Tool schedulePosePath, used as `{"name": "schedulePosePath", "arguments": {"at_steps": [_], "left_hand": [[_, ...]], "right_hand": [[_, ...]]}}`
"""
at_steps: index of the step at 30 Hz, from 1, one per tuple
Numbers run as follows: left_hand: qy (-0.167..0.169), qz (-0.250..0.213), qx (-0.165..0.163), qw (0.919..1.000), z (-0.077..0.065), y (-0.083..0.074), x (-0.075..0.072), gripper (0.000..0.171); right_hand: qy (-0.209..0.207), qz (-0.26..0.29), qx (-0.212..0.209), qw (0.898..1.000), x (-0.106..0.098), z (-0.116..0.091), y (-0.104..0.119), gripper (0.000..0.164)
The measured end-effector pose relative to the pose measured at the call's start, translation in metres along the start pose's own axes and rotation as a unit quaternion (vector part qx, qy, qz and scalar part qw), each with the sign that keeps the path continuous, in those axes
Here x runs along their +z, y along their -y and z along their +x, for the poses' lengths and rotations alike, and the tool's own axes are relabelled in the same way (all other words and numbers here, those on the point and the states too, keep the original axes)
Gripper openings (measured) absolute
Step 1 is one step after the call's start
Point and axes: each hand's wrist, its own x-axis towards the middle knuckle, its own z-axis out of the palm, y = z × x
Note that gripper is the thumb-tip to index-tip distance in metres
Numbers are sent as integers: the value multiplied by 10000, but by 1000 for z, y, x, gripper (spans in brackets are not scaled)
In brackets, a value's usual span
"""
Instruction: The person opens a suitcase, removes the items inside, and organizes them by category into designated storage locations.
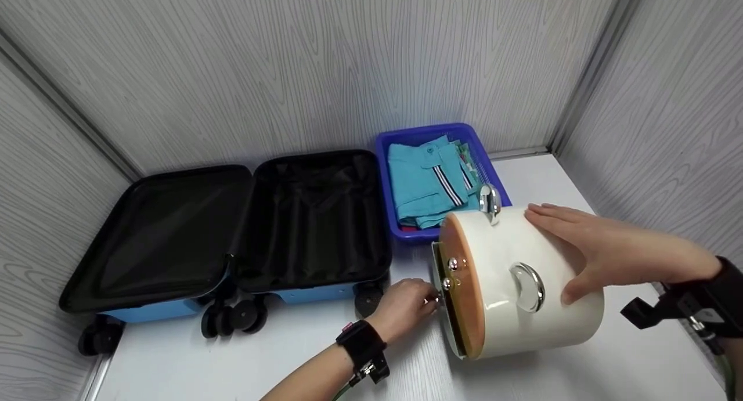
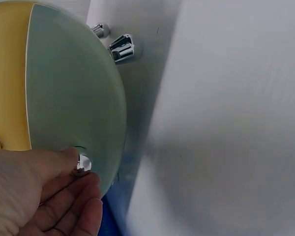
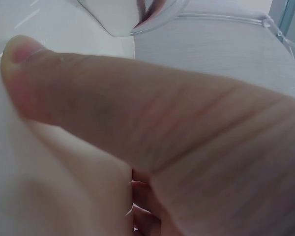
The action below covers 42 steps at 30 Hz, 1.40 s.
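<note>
A white drum-shaped container (image 1: 540,337) with an orange rim lies on its side at the right of the head view. Its front has a green half-round panel (image 2: 73,88) beside a yellow one (image 2: 7,73). My left hand (image 1: 401,308) pinches a small chrome knob (image 2: 84,162) on the green panel between thumb and fingers. On the white curved side rests my right hand (image 1: 589,241), fingers stretched along the top and thumb (image 3: 27,73) lower down. Near that hand is a chrome loop handle (image 1: 531,288). The inside of the container is mostly hidden.
An open blue suitcase (image 1: 154,311) with black lining and wheels lies at the left. Between it and the container, farther back, stands a blue plastic basket (image 1: 400,234) holding folded turquoise clothes (image 1: 424,183). Pale wood-grain walls (image 1: 325,64) enclose the white tabletop (image 1: 278,354).
</note>
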Motion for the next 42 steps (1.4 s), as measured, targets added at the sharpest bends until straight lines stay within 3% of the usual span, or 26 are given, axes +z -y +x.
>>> {"name": "schedulePosePath", "arguments": {"at_steps": [7, 13, 17, 22, 27, 35, 38, 42], "left_hand": [[-21, 289, 85, 9995, 9, -8, 8, 7], [-89, 270, 56, 9996, 6, -10, 7, 6], [-126, 159, 45, 9998, 2, -12, -3, 9], [-381, 259, -60, 9989, -3, -8, -31, 23], [-785, 630, -258, 9946, -18, 16, -63, 36], [-913, 995, -1218, 9833, -44, 69, -112, 53], [-961, 1085, -1509, 9779, -54, 89, -125, 57], [-1022, 990, -1881, 9718, -76, 112, -131, 61]], "right_hand": [[-12, 19, -44, 10000, 1, 0, 0, 129], [0, -22, -63, 10000, 0, 2, 0, 129], [-54, -97, -158, 9998, 0, 3, -1, 129], [-53, -151, -156, 9998, 0, 3, -1, 129], [-34, -128, -183, 9997, -1, 4, -1, 129], [29, -224, -81, 9997, -3, 3, -4, 131], [16, -259, -81, 9996, -3, 3, -5, 131], [36, -259, -79, 9996, -3, 3, -6, 130]]}}
